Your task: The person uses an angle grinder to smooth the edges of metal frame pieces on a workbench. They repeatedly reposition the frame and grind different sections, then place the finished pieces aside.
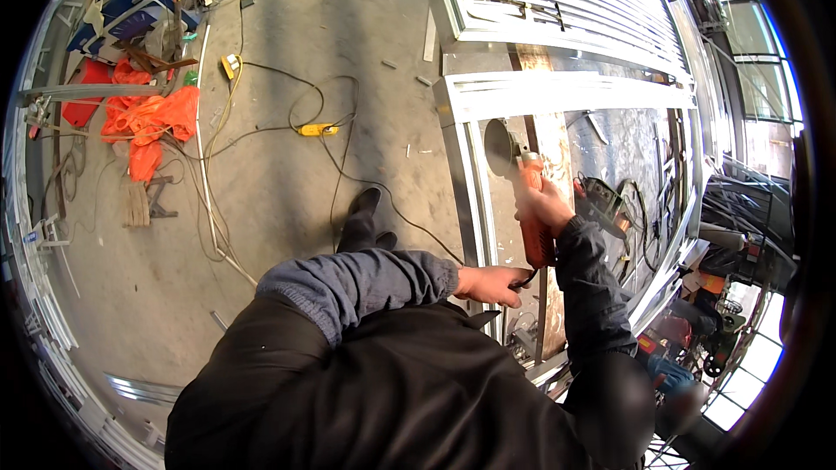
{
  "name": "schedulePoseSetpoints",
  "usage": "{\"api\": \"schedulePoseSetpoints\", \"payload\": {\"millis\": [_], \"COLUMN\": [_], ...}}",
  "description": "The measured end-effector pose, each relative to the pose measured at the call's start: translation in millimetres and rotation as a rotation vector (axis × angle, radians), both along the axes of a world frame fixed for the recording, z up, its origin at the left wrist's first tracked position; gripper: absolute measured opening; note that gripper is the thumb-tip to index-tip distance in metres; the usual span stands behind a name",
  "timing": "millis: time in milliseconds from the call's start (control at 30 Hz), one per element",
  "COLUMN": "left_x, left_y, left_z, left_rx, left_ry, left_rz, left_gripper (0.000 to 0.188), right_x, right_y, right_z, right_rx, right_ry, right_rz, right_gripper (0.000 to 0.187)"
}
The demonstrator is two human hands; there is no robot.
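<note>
My right hand (549, 206) is wrapped round the body of an orange angle grinder (537, 242). Its round disc (500, 148) points away from me, near the inner edge of a silvery metal frame (471, 183). From the grinder's near end comes a black power cord (525, 281). My left hand (488, 285) is closed on that cord, just below and left of the tool. Part of its grip is hidden from view. A wooden plank (550, 135) runs beneath the grinder, inside the frame.
A slatted metal panel (566, 0) lies beyond the frame. Across the floor at left, cables lead to a yellow power strip (317, 130). Orange plastic sheeting (148, 130) and a blue toolbox (131, 10) are farther left. Several metal profiles (740, 213) are piled at right.
</note>
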State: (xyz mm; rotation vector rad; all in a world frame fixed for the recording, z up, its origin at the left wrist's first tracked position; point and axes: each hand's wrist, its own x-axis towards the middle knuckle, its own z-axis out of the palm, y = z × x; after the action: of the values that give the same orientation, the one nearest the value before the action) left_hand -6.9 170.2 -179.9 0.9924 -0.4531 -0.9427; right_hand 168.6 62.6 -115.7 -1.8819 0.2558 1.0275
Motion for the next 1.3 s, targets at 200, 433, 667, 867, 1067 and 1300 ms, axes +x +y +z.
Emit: {"api": "schedulePoseSetpoints", "payload": {"millis": [200,433,667,867,1067,1300], "left_x": [10.5,28.7,47.6,58.2,58.8,47.8], "left_y": [1.2,20.5,9.9,10.7,21.7,69.0], "left_z": [-22.4,-8.2,-7.6,-0.7,10.9,11.4], "left_rx": [-0.010,-0.056,-0.139,-0.095,0.008,0.608], "left_ry": [0.199,0.411,0.583,0.542,0.491,0.258], "left_rz": [0.025,0.096,0.128,0.134,0.400,0.595], "left_gripper": [0.073,0.082,0.063,0.059,0.042,0.070], "right_x": [3.4,6.2,18.8,25.4,1.4,-53.4], "right_y": [-5.6,-15.9,-31.4,-25.0,-6.6,47.4], "right_z": [12.9,-19.9,-41.4,-32.8,-34.5,-74.4], "right_rx": [0.098,0.116,-0.048,0.002,0.245,0.420], "right_ry": [0.019,0.020,-0.099,-0.004,-0.018,-0.167], "right_rz": [-0.116,-0.093,0.146,0.064,-0.319,-0.722], "right_gripper": [0.032,0.034,0.044,0.038,0.032,0.027]}}
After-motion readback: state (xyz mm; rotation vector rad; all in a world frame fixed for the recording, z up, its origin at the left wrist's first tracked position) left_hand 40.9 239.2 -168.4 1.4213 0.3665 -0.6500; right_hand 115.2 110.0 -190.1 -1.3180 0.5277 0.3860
